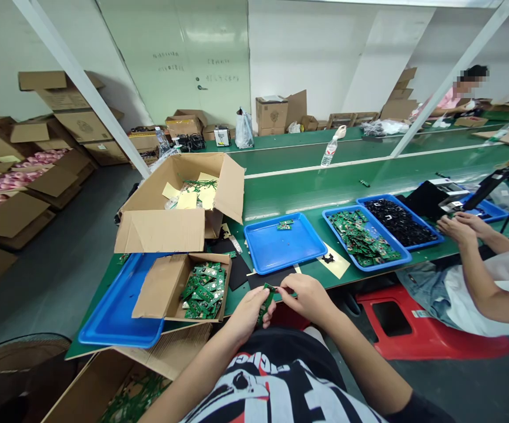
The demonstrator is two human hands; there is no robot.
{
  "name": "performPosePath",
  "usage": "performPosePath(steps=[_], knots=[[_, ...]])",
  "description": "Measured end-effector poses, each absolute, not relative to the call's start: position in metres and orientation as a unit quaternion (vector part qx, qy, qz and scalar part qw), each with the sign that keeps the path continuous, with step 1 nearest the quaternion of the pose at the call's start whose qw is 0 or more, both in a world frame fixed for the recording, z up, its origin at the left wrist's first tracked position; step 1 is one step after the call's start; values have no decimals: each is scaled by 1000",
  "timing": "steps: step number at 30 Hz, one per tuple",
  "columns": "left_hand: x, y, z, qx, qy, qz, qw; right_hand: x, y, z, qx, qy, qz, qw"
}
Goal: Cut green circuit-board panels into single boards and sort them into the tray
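Note:
My left hand [248, 311] and my right hand [307, 296] are close together over my lap, just off the green bench's near edge. Both pinch a small green circuit board [267, 301] between their fingers. Left of my hands a small cardboard box [157, 288] holds several more green boards [204, 291]. A blue tray [301, 249] just beyond my hands carries two small boards [284, 224].
Another blue tray [117, 317] lies under the small box, and a big open carton [179, 205] stands behind it. To the right a seated person's hands [459, 226] work by trays of green boards [362, 238] and black parts [398, 222]. A red stool [417, 338] stands alongside.

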State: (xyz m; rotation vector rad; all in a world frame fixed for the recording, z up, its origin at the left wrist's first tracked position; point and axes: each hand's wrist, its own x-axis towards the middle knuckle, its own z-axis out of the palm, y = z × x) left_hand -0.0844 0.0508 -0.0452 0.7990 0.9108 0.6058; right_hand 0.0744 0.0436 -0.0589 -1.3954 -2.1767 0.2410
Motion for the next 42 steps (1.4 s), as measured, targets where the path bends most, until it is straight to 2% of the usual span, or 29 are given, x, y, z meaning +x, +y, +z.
performPosePath(steps=[11, 22, 27, 30, 33, 36, 38, 40, 42], knots=[[-89, 48, -42, 417, 413, 243, 772, 81, 52, -54, -485, -819, 118, 282], [-92, 53, -46, 494, 430, 182, 733, 73, 45, -67, -470, -809, 64, 347], [-87, 51, -52, 519, 441, 189, 708, 74, 46, -66, -492, -796, 102, 336], [-85, 45, -57, 542, 442, 159, 697, 80, 48, -63, -505, -762, 132, 383], [-88, 43, -59, 555, 436, 196, 680, 84, 47, -64, -516, -678, 207, 481], [-94, 45, -55, 593, 431, 250, 633, 84, 44, -68, -514, -539, 368, 557], [-97, 47, -51, 632, 423, 269, 591, 81, 41, -71, -482, -437, 515, 558], [-99, 47, -48, 680, 408, 279, 541, 76, 38, -74, -429, -357, 651, 515], [-100, 48, -45, 723, 394, 286, 490, 70, 34, -75, -378, -308, 736, 470]])
